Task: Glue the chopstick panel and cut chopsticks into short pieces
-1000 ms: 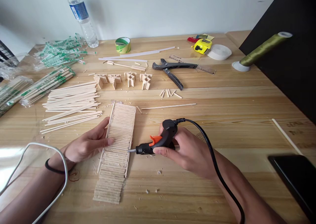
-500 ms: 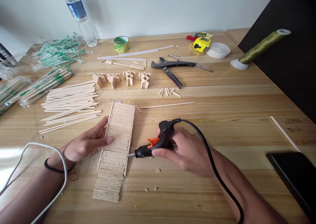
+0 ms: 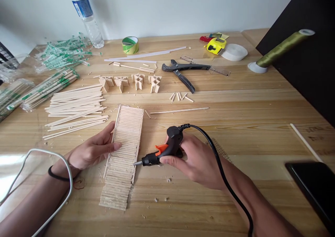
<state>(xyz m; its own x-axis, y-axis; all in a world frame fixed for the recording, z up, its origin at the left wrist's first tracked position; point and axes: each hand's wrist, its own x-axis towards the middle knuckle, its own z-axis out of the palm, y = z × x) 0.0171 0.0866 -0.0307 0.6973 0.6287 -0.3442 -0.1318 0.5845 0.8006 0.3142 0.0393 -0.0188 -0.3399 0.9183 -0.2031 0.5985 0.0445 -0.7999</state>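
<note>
My left hand (image 3: 98,148) grips the left edge of a long panel of wooden sticks (image 3: 128,129), thumb on top and fingers beneath. Short sticks lie side by side across the panel, with a longer stick along each side of its upper part. My right hand (image 3: 192,157) is wrapped round a black hot glue gun (image 3: 170,144) with an orange trigger. Its metal nozzle points left, at the panel's right edge; whether it touches the wood I cannot tell. A black cord runs from the glue gun down over my right forearm.
Loose sticks (image 3: 75,101) and wrapped bundles (image 3: 49,87) lie left. Behind the panel stand several small stick pieces (image 3: 138,81). Further back are a cutter (image 3: 180,69), green tape (image 3: 130,45), a tape measure (image 3: 216,46) and a bottle (image 3: 87,19). A phone (image 3: 311,191) and white cable (image 3: 69,174) flank my arms.
The glue gun has shifted slightly left, its nozzle now a little over the panel's right edge. My left hand keeps its hold, and the whole view has moved slightly.
</note>
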